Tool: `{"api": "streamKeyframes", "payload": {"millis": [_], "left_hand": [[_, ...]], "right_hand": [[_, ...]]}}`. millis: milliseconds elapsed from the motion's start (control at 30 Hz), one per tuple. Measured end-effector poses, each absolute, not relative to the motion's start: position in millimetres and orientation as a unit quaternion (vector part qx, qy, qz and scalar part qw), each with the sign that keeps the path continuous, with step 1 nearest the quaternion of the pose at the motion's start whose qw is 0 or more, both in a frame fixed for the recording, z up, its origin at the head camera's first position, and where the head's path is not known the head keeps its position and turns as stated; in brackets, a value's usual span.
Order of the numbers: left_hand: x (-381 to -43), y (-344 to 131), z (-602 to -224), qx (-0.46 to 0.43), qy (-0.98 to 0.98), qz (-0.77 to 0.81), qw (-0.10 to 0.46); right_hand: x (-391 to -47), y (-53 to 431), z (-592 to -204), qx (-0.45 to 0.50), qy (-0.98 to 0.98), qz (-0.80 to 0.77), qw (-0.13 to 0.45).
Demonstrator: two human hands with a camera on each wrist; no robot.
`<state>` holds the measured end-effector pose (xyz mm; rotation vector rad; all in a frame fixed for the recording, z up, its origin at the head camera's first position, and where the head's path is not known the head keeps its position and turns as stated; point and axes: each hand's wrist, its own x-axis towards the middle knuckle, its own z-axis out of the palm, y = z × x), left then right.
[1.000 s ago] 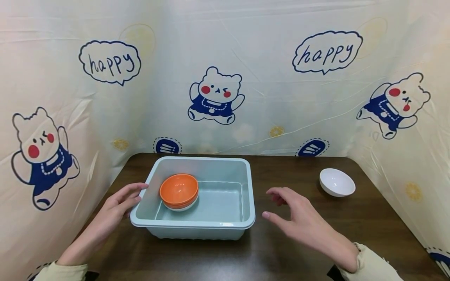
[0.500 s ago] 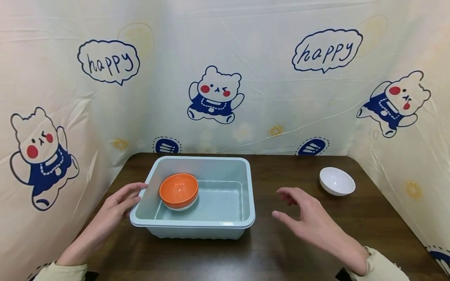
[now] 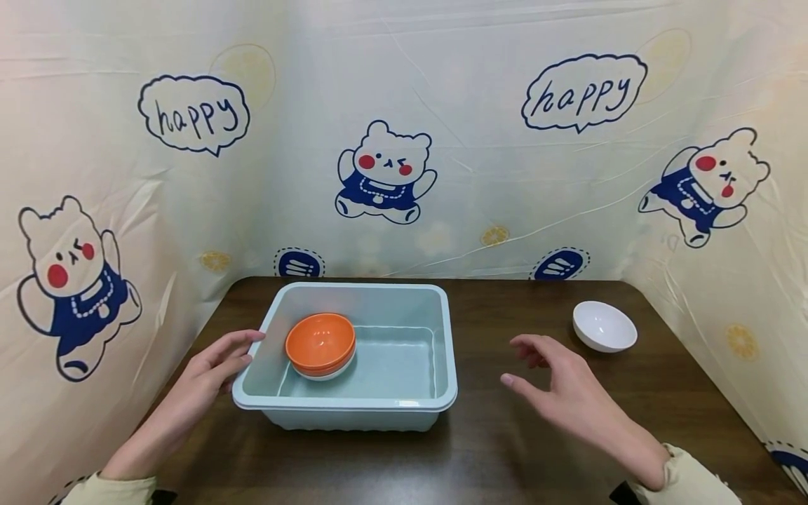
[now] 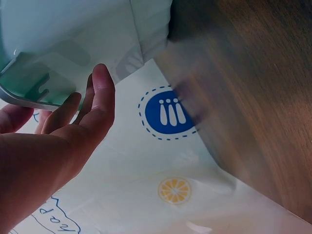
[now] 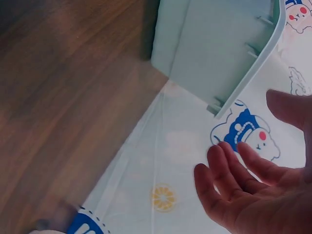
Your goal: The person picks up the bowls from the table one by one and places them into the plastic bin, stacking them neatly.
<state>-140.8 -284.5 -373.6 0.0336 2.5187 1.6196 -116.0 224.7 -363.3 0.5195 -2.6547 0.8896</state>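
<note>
My left hand (image 3: 217,361) rests at the left rim of a pale blue-green plastic bin (image 3: 344,403), thumb and forefinger touching its edge. In the left wrist view, the other loosely bent fingers (image 4: 101,90) lie below the rim along the outer wall. Inside the bin's left half, an orange bowl (image 3: 320,340) tops a nested stack, with a white bowl (image 3: 325,376) at the bottom. Right of the bin, my right hand (image 3: 571,393) hovers over the table, holding nothing, thumb apart from loosely bent fingers. Beyond it, a white bowl (image 3: 604,327) sits at the back right.
The dark brown wooden table (image 3: 492,449) carries everything. A pale curtain (image 3: 467,140) printed with bears and "happy" clouds encloses its back and both sides. The bin's outer wall (image 5: 214,53) stands a short way from the right hand in the right wrist view.
My right hand has moved right, away from the bin and closer to the lone white bowl. The left hand, the bin and the bowls have stayed in place.
</note>
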Motion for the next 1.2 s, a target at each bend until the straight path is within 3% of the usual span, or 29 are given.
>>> {"api": "streamKeyframes", "payload": {"millis": [1200], "left_hand": [[-140.5, -286.0, -374.4, 0.014, 0.839, 0.54, 0.073]], "right_hand": [[-148.1, 317.2, -390.6, 0.057, -0.945, 0.28, 0.159]]}}
